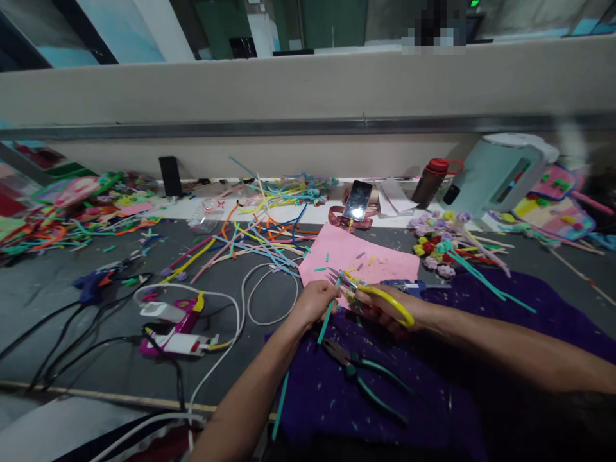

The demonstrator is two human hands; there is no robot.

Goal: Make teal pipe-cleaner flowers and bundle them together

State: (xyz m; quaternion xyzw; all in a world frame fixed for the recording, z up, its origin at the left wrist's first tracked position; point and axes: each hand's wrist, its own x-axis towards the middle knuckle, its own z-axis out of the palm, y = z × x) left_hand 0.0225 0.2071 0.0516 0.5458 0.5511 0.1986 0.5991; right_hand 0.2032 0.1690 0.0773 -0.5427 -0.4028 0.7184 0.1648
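Observation:
My left hand [320, 300] is closed around a teal pipe cleaner [326, 322], whose lower end hangs below the fingers. Yellow-handled scissors [387, 300] are in my right hand [380, 311], their blades close to the upper tip of the pipe cleaner. Whether the blades touch it, I cannot tell. Under both hands lies a pink sheet [385, 250] scattered with short cut bits of pipe cleaner. Black-handled pliers [356, 369] rest on the dark purple cloth [423, 404] just below my hands. A blue-handled tool [409, 285] lies partly behind my right wrist.
Loose pipe cleaners [260, 237] spread across the table's middle. A glue gun [94, 285] and a magenta power strip [180, 327] with cables lie left. At the back stand a phone [359, 200], a bottle [430, 183] and a kettle [500, 173]. Pompom flowers [437, 244] sit right.

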